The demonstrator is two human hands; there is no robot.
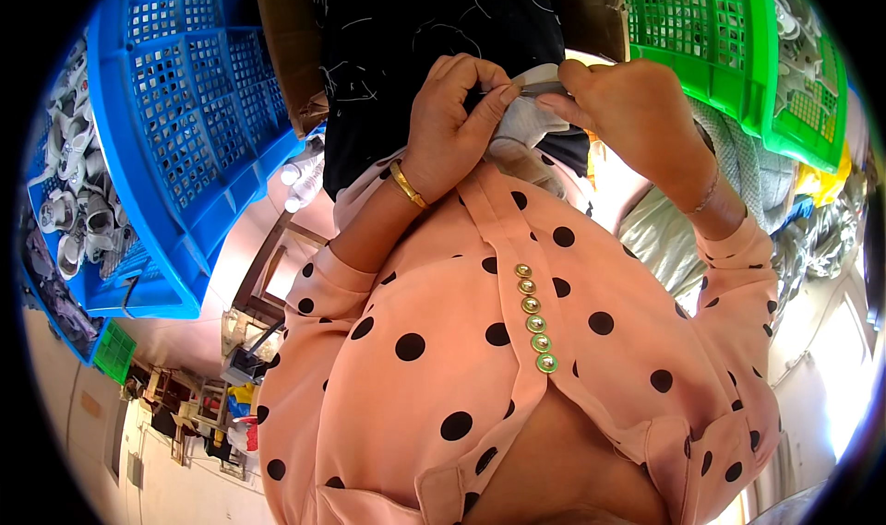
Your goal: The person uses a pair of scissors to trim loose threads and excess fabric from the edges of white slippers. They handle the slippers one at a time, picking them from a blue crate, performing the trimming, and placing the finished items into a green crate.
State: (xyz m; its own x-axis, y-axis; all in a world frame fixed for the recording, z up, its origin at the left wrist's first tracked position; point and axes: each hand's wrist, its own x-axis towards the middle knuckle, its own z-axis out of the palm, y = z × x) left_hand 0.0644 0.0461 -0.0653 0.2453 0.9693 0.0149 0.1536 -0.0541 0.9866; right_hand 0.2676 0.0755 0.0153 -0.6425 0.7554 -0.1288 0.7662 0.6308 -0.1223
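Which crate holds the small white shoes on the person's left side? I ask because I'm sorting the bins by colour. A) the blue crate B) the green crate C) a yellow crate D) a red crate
A: the white shoes lie in the blue crate at the left of the picture, while the left hand and right hand pinch a small grey-white piece.

Peach dotted top, bright crates
Top [517,359] peach with black polka dots, gold-green buttons [535,322]; crate [185,110] blue, crate [729,36] green; small fabric piece [531,119] grey-white; bangle [407,184] gold; black cloth [415,45] with white threads.
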